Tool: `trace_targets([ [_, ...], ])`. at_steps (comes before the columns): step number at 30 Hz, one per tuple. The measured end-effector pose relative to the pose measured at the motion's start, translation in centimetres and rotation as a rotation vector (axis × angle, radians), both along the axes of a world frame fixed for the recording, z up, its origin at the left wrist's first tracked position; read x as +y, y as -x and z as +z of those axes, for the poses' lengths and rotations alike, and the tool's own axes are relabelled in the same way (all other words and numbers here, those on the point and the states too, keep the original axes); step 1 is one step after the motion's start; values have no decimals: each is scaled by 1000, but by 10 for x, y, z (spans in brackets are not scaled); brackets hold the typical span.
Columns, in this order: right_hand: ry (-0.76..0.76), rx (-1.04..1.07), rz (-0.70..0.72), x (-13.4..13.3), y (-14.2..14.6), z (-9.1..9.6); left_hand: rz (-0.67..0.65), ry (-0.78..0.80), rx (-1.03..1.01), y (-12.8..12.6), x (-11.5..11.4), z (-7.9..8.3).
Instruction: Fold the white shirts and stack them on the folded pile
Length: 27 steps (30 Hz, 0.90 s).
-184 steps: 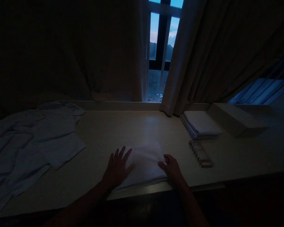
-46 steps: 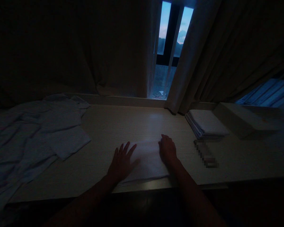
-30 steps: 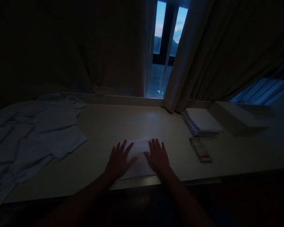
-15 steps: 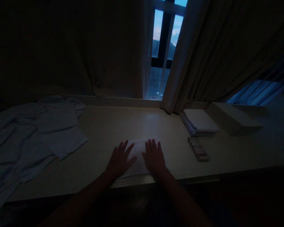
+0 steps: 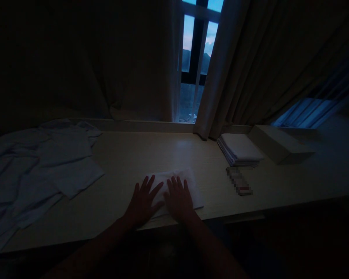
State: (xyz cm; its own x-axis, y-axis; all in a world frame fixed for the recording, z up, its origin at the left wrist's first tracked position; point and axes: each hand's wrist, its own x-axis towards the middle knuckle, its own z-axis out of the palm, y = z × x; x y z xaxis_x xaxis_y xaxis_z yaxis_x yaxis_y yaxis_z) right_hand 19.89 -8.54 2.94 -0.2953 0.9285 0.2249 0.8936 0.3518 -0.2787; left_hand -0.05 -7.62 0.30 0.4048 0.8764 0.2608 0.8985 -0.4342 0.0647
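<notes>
A folded white cloth (image 5: 196,192) lies flat near the front edge of the pale wooden table (image 5: 125,155). My left hand (image 5: 144,201) rests over the cloth's left side with its fingers spread. Beside it, my right hand (image 5: 178,197) lies palm down on the middle of the cloth, fingers stretched out and slightly apart. The thumbs nearly meet. Both hands and forearms hide part of the cloth's left and front portions. Dim light makes the cloth's exact kind hard to tell.
Loose, crumpled white cloths (image 5: 46,166) cover the table's left end. On the right stand a stack of folded white cloths (image 5: 240,149) and a box (image 5: 282,145). A blurred-out small item (image 5: 239,181) lies before the stack. Curtains (image 5: 235,69) hang behind, around a window (image 5: 192,66).
My right hand has shifted left across the cloth, baring its right side. My left hand stays spread at the left side. The whole view has swung slightly.
</notes>
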Motion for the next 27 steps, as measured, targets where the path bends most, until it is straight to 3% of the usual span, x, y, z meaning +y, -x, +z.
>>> trace_targets([
  [7,38,1,26,0,0,2,-181,118,106,41,-20,0],
  [15,43,15,61,1,2,-4,-193,110,125,44,-20,2],
  [23,34,18,199,45,47,4,-207,92,88,46,-23,2],
  [27,49,10,255,54,63,6,-196,97,96,50,-23,-3],
])
